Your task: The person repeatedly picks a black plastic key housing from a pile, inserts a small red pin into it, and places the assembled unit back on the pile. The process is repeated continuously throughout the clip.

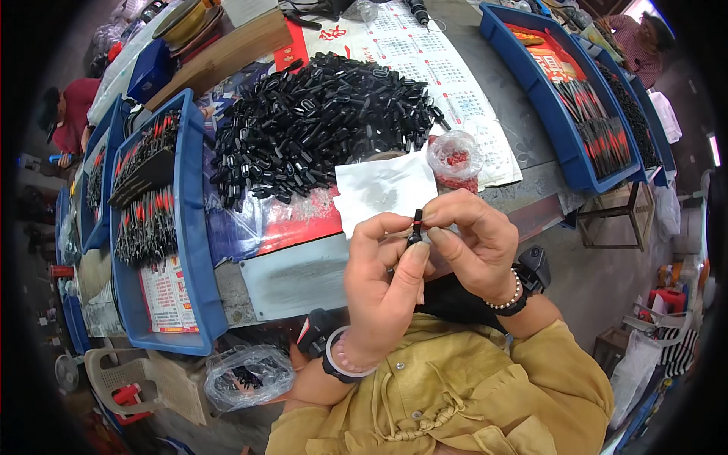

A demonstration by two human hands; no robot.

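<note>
A small black piece with a red band (pixel 417 215) stands upright between my two hands, just in front of the table's near edge. My left hand (pixel 385 277) is closed around its lower part with thumb and fingers. From the other side, the thumb and forefinger of my right hand (pixel 474 241) pinch close to the red band. Right behind my hands lies a creased white paper sheet (pixel 375 187). Beside it stands a clear plastic bag (pixel 455 155) with small red bits inside. A large heap of glossy black looped pieces (pixel 318 121) covers the table beyond.
A blue tray (pixel 199 227) of black and red parts stands at the left. Another blue tray (pixel 523 87) with similar parts is at the right. A wooden board (pixel 227 53) lies at the back left. Below the left tray hangs a clear bag (pixel 250 379). Two people sit farther off.
</note>
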